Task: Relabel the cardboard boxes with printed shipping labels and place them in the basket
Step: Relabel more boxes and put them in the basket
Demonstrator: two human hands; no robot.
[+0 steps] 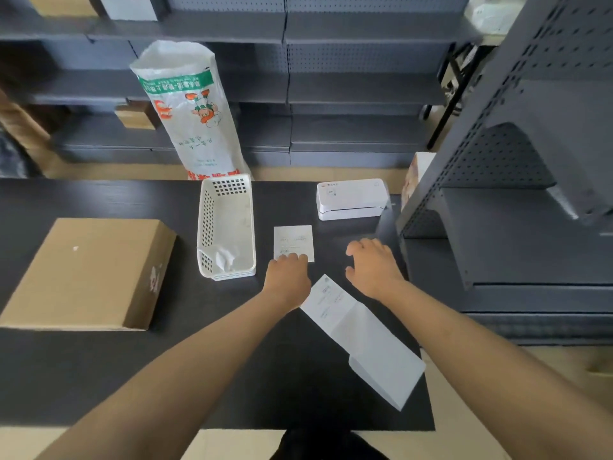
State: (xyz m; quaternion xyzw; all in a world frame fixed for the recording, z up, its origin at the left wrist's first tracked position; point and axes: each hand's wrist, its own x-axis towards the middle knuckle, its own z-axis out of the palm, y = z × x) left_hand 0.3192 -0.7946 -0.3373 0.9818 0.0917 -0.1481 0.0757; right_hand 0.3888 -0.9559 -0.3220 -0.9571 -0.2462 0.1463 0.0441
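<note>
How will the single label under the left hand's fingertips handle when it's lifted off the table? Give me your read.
The single label looks like thin paper lying flat on the table, so it will probably flop and weigh almost nothing. Flush against the surface, its edge may be hard to catch; the left hand may need to slide it first. The folded label strip shows similar paper creasing easily.

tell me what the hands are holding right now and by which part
Nothing is lifted. The left hand has its fingertips on the near edge of the printed label, which lies flat on the table. The right hand hovers spread, holding nothing.
</note>
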